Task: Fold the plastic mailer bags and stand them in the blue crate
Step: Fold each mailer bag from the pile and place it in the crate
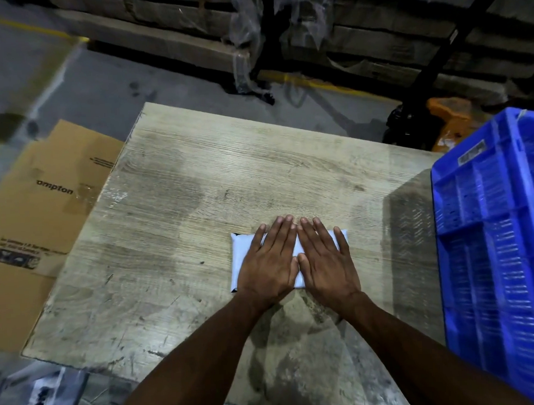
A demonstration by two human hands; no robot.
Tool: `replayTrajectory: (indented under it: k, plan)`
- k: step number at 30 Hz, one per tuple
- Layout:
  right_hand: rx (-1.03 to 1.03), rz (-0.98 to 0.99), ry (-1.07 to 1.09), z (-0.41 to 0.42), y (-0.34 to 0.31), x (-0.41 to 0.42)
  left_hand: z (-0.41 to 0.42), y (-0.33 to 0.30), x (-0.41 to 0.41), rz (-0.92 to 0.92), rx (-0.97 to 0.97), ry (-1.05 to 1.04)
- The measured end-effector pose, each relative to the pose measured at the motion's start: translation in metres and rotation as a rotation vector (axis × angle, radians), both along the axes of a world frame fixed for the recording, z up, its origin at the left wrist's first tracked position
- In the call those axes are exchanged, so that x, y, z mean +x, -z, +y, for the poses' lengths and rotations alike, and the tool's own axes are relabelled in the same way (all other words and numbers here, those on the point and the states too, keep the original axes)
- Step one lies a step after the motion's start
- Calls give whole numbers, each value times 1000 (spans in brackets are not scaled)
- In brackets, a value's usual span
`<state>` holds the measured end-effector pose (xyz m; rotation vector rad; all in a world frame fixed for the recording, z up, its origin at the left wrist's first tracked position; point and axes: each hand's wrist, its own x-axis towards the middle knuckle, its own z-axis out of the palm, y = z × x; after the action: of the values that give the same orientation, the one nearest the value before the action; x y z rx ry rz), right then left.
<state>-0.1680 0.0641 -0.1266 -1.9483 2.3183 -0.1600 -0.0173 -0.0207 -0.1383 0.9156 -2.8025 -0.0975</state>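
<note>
A white plastic mailer bag (241,259), folded into a small rectangle, lies flat on the wooden table (197,190) right of its middle. My left hand (270,259) and my right hand (322,258) lie side by side on top of it, palms down and fingers straight, pressing it flat. The hands cover most of the bag; only its left edge, right edge and a strip between the hands show. The blue crate (493,237) stands at the table's right side, its slatted wall facing me; its inside is out of sight.
A flattened brown cardboard box (43,198) lies on the floor left of the table. Wrapped stacked boards (188,30) fill the racks behind. An orange and black pallet jack (440,115) stands behind the table's far right corner. Crumpled plastic (44,396) lies at the lower left.
</note>
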Motion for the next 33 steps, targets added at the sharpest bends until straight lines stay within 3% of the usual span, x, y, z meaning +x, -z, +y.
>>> replayTrajectory:
  k: [15, 33]
  plan:
    - [-25, -54, -38, 1, 1, -4, -1, 6, -1, -67, 20, -5]
    - [42, 70, -8, 3, 0, -2, -7, 2, 9, -79, 106, 15]
